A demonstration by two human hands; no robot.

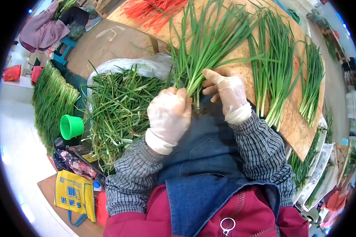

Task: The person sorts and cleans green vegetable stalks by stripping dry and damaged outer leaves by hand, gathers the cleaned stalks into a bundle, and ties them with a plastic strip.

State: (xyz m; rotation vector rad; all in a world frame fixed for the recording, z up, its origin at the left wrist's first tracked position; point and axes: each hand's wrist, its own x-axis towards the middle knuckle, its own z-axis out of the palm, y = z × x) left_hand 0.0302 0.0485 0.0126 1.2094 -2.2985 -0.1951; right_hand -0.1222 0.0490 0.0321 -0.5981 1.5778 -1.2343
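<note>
My left hand [169, 115], in a thin whitish glove, is closed around the lower stems of a bunch of garlic chives [201, 51]. The long green leaves fan upward over the board's near edge. My right hand [228, 89], gloved too, is at the right side of this bunch, its fingers curled and their tips against the stems. What exactly lies between those fingertips is partly hidden. Right of it, sorted garlic chives [279, 67] lie on the wooden board [300, 136], with a smaller bundle [311, 83] beyond them.
Left of my hands, a plastic-lined container [138, 65] holds a heap of loose leaves [122, 106]. Further left are stacked chives [55, 104], a green cup [71, 127] and a yellow bag [74, 193]. Red strips [152, 12] lie at the board's far end. Another person [45, 27] sits at upper left.
</note>
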